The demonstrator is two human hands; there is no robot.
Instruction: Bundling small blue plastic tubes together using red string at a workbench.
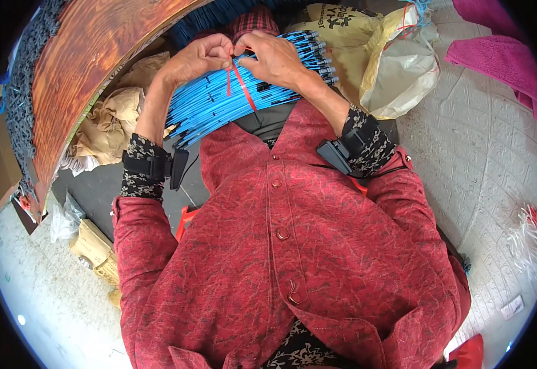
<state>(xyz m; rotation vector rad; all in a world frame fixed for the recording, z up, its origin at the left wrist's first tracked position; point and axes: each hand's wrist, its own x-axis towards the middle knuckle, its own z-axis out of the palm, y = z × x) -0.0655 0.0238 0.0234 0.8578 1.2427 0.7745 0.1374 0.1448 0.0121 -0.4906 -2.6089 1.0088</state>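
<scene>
A bundle of thin blue rods (204, 106) with black marks and black or greyish ends lies across my lap. Around its middle runs a red plastic strap (244, 91), its loose ends rising between my hands. My left hand (202, 59) pinches the strap with thumb and fingertips, just above the rods. Facing it, my right hand (273, 60) is closed on the strap too, its fingers curled at the same spot. The crossing of the strap ends is partly hidden by my fingertips.
A wooden tabletop (90, 55) curves along the left, with crumpled brown paper (111, 123) below it. An opened woven sack (400, 67) stands at the far right. Magenta cloth (496, 67) hangs at the right edge, above white and red strips (530, 237) on the floor.
</scene>
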